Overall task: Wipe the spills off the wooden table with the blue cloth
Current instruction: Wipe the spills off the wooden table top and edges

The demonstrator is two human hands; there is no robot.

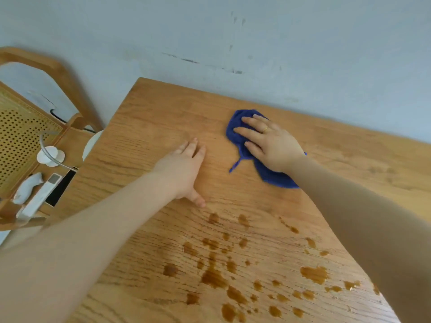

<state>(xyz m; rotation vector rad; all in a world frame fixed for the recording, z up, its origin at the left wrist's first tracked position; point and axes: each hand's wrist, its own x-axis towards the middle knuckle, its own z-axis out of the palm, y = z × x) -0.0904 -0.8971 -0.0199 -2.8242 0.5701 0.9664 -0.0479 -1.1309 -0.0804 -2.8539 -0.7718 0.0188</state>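
Observation:
A crumpled blue cloth (238,134) lies on the far part of the wooden table (151,113). My right hand (270,143) presses down on the cloth with fingers spread over it, a ring on one finger. My left hand (186,169) rests flat on the bare wood to the left of the cloth, palm down, holding nothing. Several brown spills (214,278) dot the near part of the table, between my forearms and toward the right front edge.
A wooden chair with a cane back (21,136) stands left of the table, carrying a white remote (39,199), a small white dish (50,156) and a dark flat device (60,190). A pale wall (256,38) runs behind the table's far edge.

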